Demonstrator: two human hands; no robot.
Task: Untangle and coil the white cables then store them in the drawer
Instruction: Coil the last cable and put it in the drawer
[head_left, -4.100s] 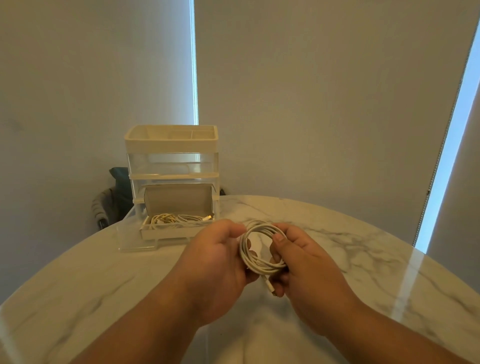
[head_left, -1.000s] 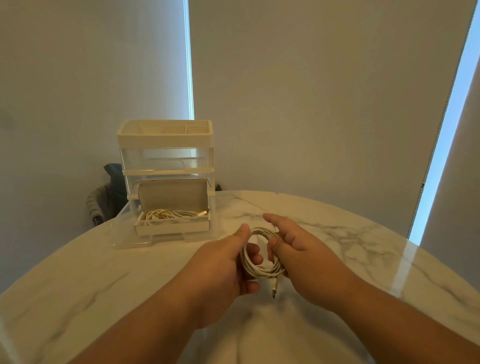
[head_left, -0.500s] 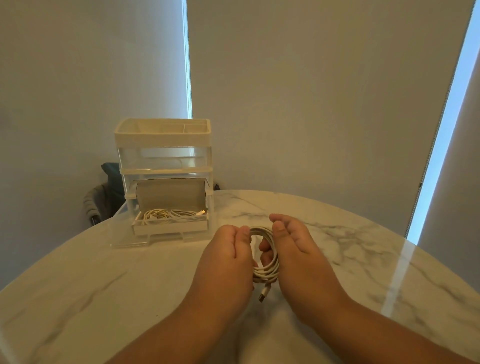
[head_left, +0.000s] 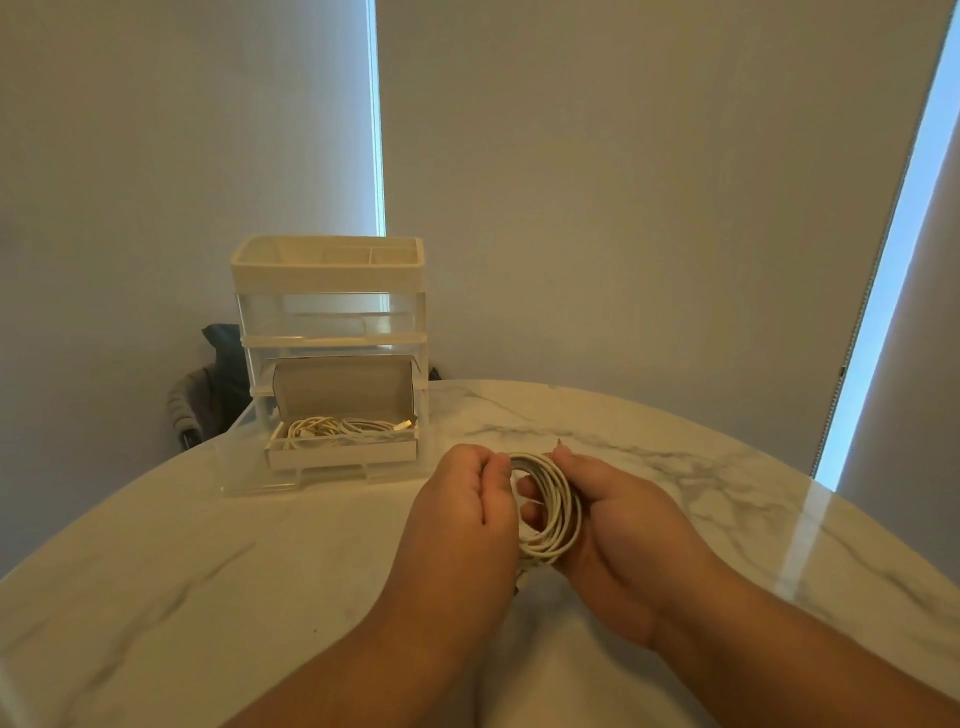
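Observation:
A coiled white cable stands upright above the marble table, held between both hands. My left hand grips its left side, thumb and forefinger pinched at the top of the loop and fingertips showing through its middle. My right hand cups the right side, fingers curled round the strands. The cable's plug end hangs below the hands, mostly hidden. Behind to the left stands a clear drawer unit. Its bottom drawer is pulled open and holds other white cables.
A cream divided tray tops the drawer unit. A grey chair with dark cloth sits behind the table's left edge. Window blinds hang behind, with bright gaps at the middle and right.
Both hands have closed in on the coil. The right hand, open and reaching a second ago, now wraps the loop's right side. The coil has turned more edge-on and upright.

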